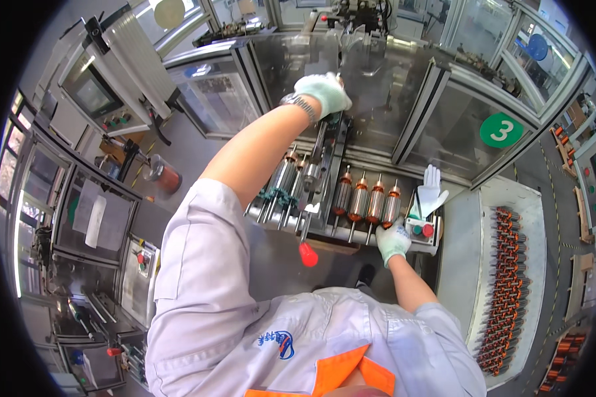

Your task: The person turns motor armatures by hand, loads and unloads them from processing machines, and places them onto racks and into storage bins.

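left hand point(323, 91): gloved, reaching far up at machine point(377, 79), fingers' grip unclear | right hand point(394, 239): fingers closed on end rotor point(391, 206) | rotors: copper-wound, steel shafts, row on rack point(324, 228)

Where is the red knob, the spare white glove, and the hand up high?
Red knob point(308, 254), head view, on its round end.
Spare white glove point(431, 192), head view, on its palm.
Left hand point(322, 92), head view, on the gloved back.

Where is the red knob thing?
In the head view, the red knob hangs just below the rack of copper-wound rotors, near the middle, left of the person's gloved right hand.
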`<state>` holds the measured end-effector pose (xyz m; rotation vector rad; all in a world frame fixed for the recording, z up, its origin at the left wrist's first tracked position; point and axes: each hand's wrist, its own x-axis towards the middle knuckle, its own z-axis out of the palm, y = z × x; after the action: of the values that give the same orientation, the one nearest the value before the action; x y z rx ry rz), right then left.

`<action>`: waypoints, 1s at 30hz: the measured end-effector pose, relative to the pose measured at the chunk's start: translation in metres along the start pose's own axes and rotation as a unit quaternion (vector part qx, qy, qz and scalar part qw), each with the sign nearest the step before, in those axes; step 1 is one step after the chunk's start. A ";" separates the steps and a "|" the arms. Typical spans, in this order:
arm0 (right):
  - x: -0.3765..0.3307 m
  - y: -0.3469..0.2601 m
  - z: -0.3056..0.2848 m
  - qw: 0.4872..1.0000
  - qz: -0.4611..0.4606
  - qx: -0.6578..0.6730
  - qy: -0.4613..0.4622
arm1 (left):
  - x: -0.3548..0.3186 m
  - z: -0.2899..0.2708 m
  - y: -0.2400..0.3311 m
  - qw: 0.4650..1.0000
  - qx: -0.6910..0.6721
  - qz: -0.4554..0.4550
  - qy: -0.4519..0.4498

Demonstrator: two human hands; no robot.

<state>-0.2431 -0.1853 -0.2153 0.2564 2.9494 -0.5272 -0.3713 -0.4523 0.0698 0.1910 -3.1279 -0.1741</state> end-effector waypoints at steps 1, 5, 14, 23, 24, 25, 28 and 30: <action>0.001 -0.001 0.001 1.000 -0.001 0.001 0.000 | 0.006 0.005 0.001 1.000 0.023 -0.005 0.013; 0.006 -0.002 0.001 1.000 0.007 -0.008 -0.016 | 0.014 0.015 0.001 1.000 -0.010 -0.007 0.012; 0.010 0.008 0.033 0.994 -0.060 -0.027 0.086 | -0.006 0.003 -0.013 0.991 -0.109 -0.083 0.000; -0.003 0.014 0.028 0.995 -0.035 -0.066 0.067 | -0.014 0.043 -0.019 0.977 -0.199 0.015 0.078; 0.002 0.022 0.028 0.994 -0.046 -0.074 0.065 | -0.052 0.021 -0.017 0.951 -0.307 -0.028 0.032; 0.006 0.023 0.033 0.993 -0.061 -0.066 0.076 | -0.077 0.022 -0.035 0.923 -0.378 -0.051 0.053; 0.028 0.021 0.049 0.985 -0.118 -0.065 0.106 | -0.136 0.053 -0.090 0.878 -0.451 -0.099 0.127; 0.040 0.035 0.052 0.994 -0.098 0.005 0.044 | -0.190 0.079 -0.116 0.877 -0.448 -0.117 0.130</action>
<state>-0.2706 -0.1654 -0.2813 -0.0092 3.0762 -0.5685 -0.1694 -0.5346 -0.0206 0.5063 -2.4159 -1.3991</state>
